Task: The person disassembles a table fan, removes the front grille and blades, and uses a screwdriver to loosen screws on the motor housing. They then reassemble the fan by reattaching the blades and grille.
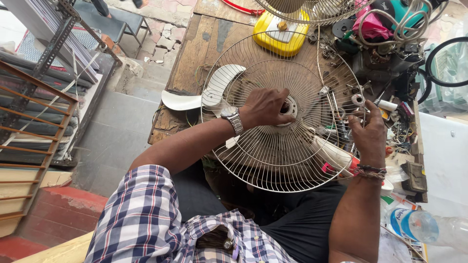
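Checked shirt fabric (141, 219) fills the lower left of the frame, closest to the lens, with dark trousers (297, 224) beside it toward the lower middle. From there both bare forearms run up toward a round wire fan guard (253, 160) that sits in the centre of the frame, tilted toward the person and resting against the wooden workbench (204, 48).

At the guard's centre is a pale hub ring (291, 105). The left hand (264, 108) lies palm down over the wires right at this ring, fingers curled and closed about its left edge, the fingertips hidden against it. A metal wristwatch (234, 121) sits on that wrist, and the forearm slopes down to the lower left.

The right hand (369, 131) is at the guard's right rim, centre right of the frame, its back toward the camera and fingers bent in around the rim wires; how firmly they pinch cannot be told. A braided thread band (370, 171) circles the wrist, and the forearm drops almost straight down to the bottom edge.

White fan blades (204, 95) show behind the guard at its upper left. A yellow fan base (280, 34) stands at the top centre, and a clear plastic bottle (429, 226) lies at the lower right.
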